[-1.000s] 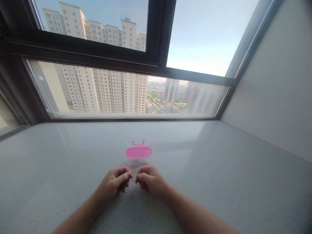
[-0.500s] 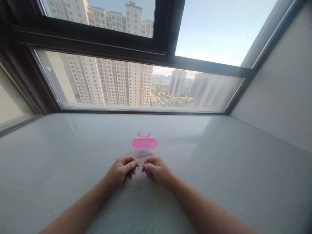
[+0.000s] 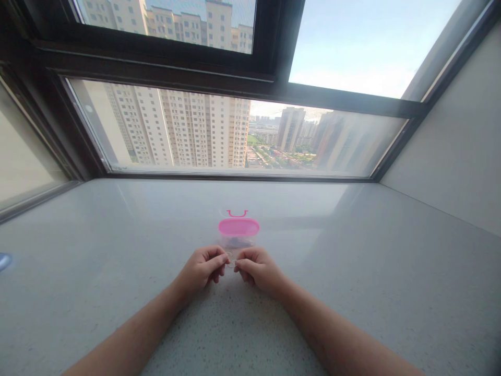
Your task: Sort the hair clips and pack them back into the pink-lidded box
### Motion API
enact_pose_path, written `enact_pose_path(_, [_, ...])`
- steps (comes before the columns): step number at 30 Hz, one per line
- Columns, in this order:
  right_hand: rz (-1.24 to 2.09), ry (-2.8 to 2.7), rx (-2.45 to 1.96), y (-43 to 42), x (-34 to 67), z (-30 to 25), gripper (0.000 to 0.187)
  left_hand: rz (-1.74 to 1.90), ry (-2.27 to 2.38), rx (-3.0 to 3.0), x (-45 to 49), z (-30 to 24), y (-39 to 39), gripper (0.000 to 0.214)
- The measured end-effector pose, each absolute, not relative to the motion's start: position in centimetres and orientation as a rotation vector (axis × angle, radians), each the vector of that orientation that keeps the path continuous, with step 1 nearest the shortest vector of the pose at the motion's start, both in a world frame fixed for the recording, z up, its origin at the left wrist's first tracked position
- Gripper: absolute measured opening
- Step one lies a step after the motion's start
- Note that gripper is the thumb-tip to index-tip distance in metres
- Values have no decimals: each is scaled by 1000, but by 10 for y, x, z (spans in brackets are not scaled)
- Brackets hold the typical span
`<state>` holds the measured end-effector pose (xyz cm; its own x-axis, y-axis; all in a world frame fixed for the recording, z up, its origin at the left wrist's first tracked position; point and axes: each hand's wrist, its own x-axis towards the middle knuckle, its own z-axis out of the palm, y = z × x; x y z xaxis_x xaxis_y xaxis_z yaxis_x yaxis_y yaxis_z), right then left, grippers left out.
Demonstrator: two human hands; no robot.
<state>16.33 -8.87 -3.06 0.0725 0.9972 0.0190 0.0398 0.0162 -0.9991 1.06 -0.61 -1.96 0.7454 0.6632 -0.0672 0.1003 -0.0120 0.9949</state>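
Observation:
My left hand (image 3: 207, 265) is pinched, thumb against bent index finger, at one side of a thin pale loop (image 3: 230, 264). Facing it, my right hand (image 3: 256, 267) pinches the other side. The loop is small and nearly see-through, so I cannot tell its kind. Just beyond my fingers stands a clear plastic box with a pink lid (image 3: 238, 227); something dark shows through its wall, and my hands hide its lower front. A pink handle (image 3: 237, 213) shows behind the lid.
Everything rests on a pale speckled windowsill (image 3: 156, 219). A dark window frame (image 3: 242, 177) closes off the back, with a white wall (image 3: 465, 130) at right. Part of a shiny blue object (image 3: 4, 261) pokes in at the left edge.
The view has shifted slightly, so hands and box appear a little further right. The blue object has come into view at left. Both hands keep their pinch on the loop.

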Motion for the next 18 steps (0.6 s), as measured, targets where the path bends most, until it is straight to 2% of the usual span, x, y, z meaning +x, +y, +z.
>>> enact_pose_path(18, [1122, -1181, -1243, -87, 161, -32, 14, 504, 647, 1544, 11, -21, -5, 23])
